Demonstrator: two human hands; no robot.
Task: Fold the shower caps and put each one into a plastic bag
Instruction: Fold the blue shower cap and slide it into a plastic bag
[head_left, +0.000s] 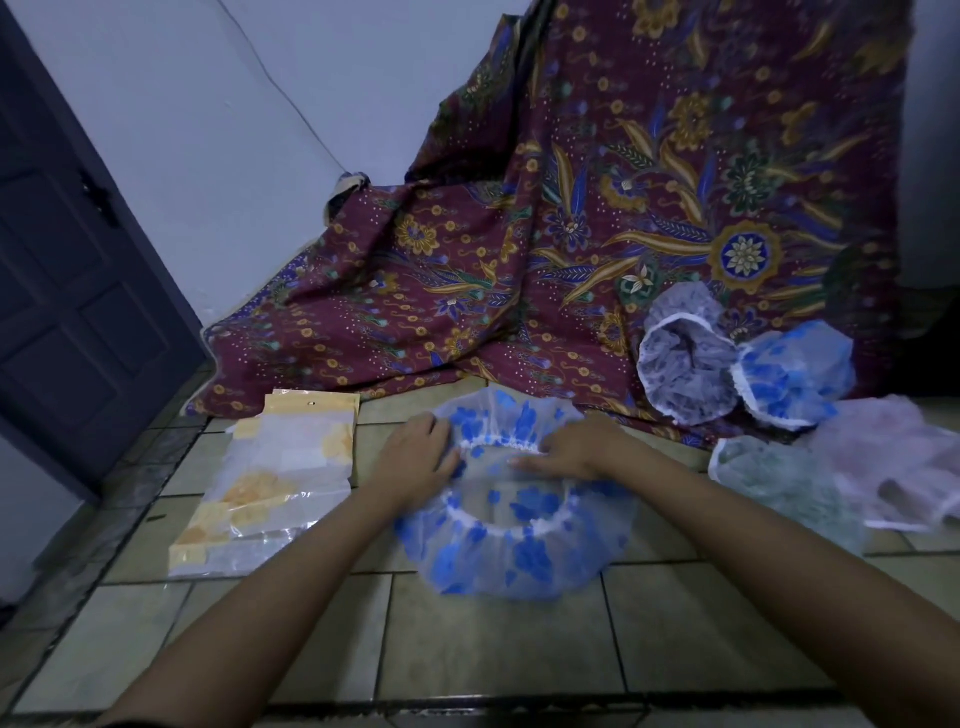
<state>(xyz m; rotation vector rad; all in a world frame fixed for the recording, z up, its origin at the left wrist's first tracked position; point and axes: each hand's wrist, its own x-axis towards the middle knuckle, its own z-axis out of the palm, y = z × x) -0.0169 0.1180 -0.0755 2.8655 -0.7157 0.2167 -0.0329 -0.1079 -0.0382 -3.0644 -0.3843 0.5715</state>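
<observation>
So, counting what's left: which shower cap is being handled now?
The blue-flowered shower cap spread on the tiles in the middle: left hand and right hand are on its far edge. The other four lie untouched at right.

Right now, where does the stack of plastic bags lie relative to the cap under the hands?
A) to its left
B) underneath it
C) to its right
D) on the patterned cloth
A: the stack of plastic bags lies on the tiles left of the blue-flowered cap, beyond the left hand.
</observation>
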